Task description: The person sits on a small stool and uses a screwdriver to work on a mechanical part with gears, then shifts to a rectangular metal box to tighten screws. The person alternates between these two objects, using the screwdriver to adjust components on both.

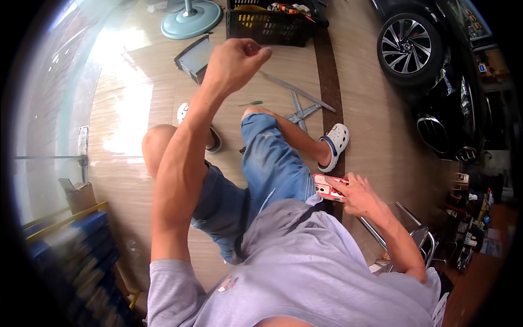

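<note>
1. Largest, we see the tiled floor (pixel 370 131), with a dark car (pixel 455 98) at its right, well apart from both hands, and a black openwork crate (pixel 272 28) at its far end.
2. Next come the blue denim shorts (pixel 275 158) on the person's bent legs; one end of the phone (pixel 326 189) lies against or just beside their right edge (we cannot tell whether any of it sits in a pocket).
3. Past the legs we find crossed metal strips (pixel 298 91) on the floor, apart from both hands.
4. The left hand (pixel 235 61) is raised out in front, well away from the phone. Its fingers curl in toward the palm, and we cannot tell whether they pinch anything.
5. The right hand (pixel 363 197) is the nearer one: it comes in from the right, fingers pointing left and closed about the phone's right-hand portion, touching it.
6. The phone, in its red-and-white case, is beside the right thigh. We read its long axis as running left to right, tipping slightly down rightward, nearly in line with those fingers; its uncovered end lies left of them, toward the shorts.
7. Smallest, we pick out a green-handled screwdriver (pixel 256 102) on the floor, touched by neither hand.
</note>
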`<state>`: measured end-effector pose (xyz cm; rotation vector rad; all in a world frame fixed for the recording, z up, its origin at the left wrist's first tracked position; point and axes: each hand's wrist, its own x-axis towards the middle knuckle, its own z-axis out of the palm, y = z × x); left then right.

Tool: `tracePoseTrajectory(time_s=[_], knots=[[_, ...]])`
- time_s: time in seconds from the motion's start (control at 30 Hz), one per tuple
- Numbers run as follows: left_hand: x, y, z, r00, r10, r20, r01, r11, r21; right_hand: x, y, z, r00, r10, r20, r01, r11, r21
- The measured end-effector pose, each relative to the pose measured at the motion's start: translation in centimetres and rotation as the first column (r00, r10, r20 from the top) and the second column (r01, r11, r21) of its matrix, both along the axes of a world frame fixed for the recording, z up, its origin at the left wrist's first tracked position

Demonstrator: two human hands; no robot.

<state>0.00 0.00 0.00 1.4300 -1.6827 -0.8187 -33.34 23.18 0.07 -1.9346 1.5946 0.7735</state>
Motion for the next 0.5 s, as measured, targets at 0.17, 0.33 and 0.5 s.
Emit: tracePoseTrajectory(time_s=[0.17, 0.33, 0.5], knots=[[0.5, 0.8, -2.4, 0.955, -0.074, 0.286, 0.075, 0.997, 0.009, 1.2, -1.7, 1.2, 0.969, 0.247, 0.007, -0.247, 0.969, 0.003], [-1.7, 4.9, -5.4, 0.898, -0.267, 0.349, 0.227, 0.962, 0.152, 0.1, -2.7, 1.7, 0.973, 0.208, 0.098, -0.221, 0.963, 0.151], [-5.0, 10.8, -7.0, 0.839, -0.413, 0.353, 0.325, 0.902, 0.284, -1.0, -2.4, -1.1, 0.924, 0.251, 0.290, -0.275, 0.960, 0.048]])
